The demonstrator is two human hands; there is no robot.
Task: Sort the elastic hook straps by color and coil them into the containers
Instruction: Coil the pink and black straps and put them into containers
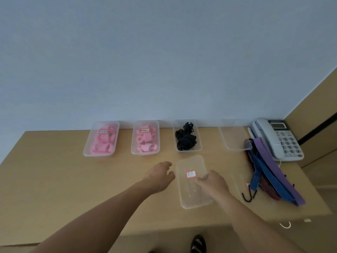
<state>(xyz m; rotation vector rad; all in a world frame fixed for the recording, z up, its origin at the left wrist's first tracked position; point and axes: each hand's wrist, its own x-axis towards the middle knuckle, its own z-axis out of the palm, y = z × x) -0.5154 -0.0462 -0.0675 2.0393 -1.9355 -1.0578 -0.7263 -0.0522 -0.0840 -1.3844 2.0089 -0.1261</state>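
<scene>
A clear lid [191,194] with a red-edged label lies on the wooden table [54,176] in front of me. My right hand [212,183] grips its right edge, thumb on top. My left hand [160,177] hovers just left of the lid, fingers loosely curled and holding nothing. Behind the lid stands an uncovered container of coiled black straps [186,138]. A loose bundle of blue, purple and dark red hook straps [269,176] lies at the right, a black hook sticking out near the table's front. An empty clear container [235,136] stands at the back right.
Two lidded containers of pink straps [102,139] [145,138] stand at the back left against the wall. A grey desk phone [279,138] sits at the back right corner. The table's front edge runs below my arms; a sandalled foot [197,243] shows beneath.
</scene>
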